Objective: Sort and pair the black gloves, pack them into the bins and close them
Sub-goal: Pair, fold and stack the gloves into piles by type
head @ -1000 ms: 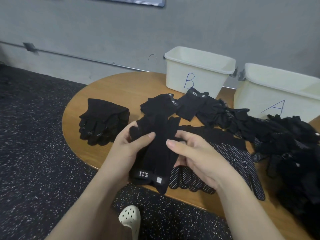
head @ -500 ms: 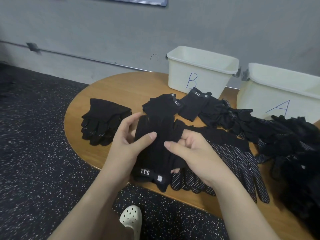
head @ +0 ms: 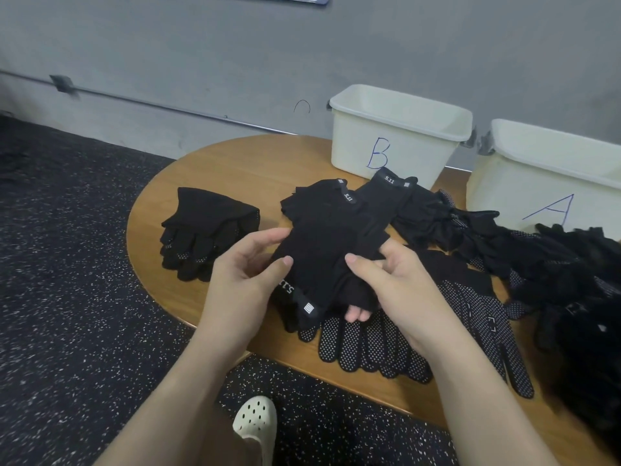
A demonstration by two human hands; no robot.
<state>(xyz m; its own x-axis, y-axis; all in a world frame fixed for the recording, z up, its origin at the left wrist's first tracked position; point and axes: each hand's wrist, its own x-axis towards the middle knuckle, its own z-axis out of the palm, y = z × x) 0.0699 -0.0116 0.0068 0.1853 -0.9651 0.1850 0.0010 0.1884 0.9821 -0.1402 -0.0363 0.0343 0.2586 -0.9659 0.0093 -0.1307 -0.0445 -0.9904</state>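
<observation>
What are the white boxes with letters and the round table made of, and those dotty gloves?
The bins, B and A, look like smooth cream plastic with thin moulded rims. The table looks like wood or wood veneer, with visible grain and a slight sheen. The dotted gloves seem to be black knitted fabric with small pale grip dots, probably rubbery, though that can't be confirmed.

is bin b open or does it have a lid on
Open. Bin B has no lid on its rim, and its pale inner wall shows; whether it holds anything cannot be told.
</observation>
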